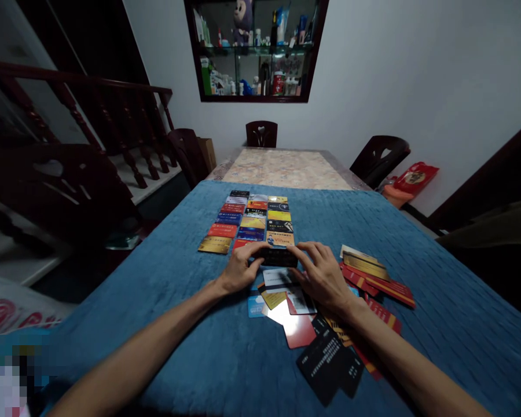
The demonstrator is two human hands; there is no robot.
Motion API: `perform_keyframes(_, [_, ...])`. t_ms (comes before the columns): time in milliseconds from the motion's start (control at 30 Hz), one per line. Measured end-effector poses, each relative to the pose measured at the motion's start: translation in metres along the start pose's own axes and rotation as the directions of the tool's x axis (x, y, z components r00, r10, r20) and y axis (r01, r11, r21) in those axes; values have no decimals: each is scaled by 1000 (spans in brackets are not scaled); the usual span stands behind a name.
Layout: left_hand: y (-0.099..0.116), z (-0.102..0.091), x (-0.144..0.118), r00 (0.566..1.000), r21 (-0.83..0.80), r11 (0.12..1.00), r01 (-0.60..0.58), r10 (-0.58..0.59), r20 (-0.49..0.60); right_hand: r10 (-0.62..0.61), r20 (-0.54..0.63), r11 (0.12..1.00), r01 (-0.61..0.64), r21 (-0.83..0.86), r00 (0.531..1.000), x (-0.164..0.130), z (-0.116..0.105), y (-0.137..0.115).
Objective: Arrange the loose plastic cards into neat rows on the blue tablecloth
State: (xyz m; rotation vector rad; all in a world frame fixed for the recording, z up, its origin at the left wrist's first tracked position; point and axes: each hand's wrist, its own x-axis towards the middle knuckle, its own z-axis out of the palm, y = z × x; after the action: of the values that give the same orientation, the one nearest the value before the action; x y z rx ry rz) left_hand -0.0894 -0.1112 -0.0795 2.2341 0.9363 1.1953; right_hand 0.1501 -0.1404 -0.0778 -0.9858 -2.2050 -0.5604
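Between my two hands is a black card (276,257), tipped up with its dark face toward me. My left hand (242,267) pinches its left end between thumb and fingers. The fingers of my right hand (323,273) grip its right end. Just beyond it lie several cards in three columns, among them a gold card (214,245) at the near left and an orange VIP card (280,239) at the near right. Loose cards overlap below my hands, including a white card (278,280), a blue card (256,306) and black cards (323,365). My right forearm covers part of this pile.
A blue cloth (156,307) covers the near part of the table. More red and gold cards (369,269) are heaped right of my right hand. Dark chairs (261,134) stand around the table, with a wooden railing (113,95) at left and a shelf cabinet (256,55) in the wall.
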Motion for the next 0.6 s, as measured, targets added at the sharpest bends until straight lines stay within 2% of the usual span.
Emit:
perform_keyframes(300, [1, -1, 1, 1000, 30, 1000, -10, 10, -1, -66, -26, 997, 64, -51, 997, 2, -4, 2])
perform_keyframes(400, [3, -3, 2, 998, 74, 995, -67, 68, -14, -74, -22, 996, 73, -56, 997, 5, -6, 3])
perform_keyframes(600, [7, -11, 5, 972, 171, 958, -232, 221, 82, -85, 9, 996, 86, -21, 996, 11, -9, 10])
